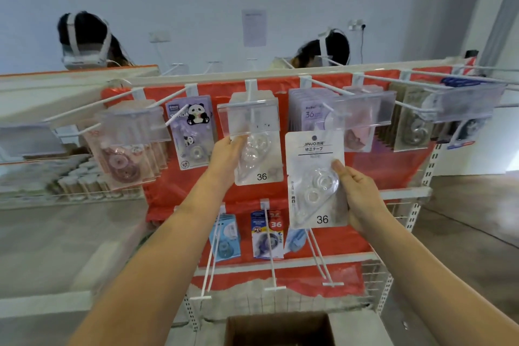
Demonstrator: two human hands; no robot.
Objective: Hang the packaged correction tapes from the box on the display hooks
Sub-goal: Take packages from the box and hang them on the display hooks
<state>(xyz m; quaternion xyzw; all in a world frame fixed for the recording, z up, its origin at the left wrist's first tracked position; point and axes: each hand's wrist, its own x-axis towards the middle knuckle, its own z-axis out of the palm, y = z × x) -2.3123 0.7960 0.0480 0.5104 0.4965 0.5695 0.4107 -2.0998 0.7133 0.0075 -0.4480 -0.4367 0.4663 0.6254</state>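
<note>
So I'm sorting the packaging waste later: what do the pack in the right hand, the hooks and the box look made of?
The white "36" correction tape pack in the right hand looks like matte white card under a glossy clear plastic blister, which shows glints. The thin white display hooks seem to be painted metal wire. The brown open box looks like plain dull cardboard.

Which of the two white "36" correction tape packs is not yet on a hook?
The JINUO pack gripped by the right hand; its hang hole is free, while the other white pack hangs by the left hand.
</note>
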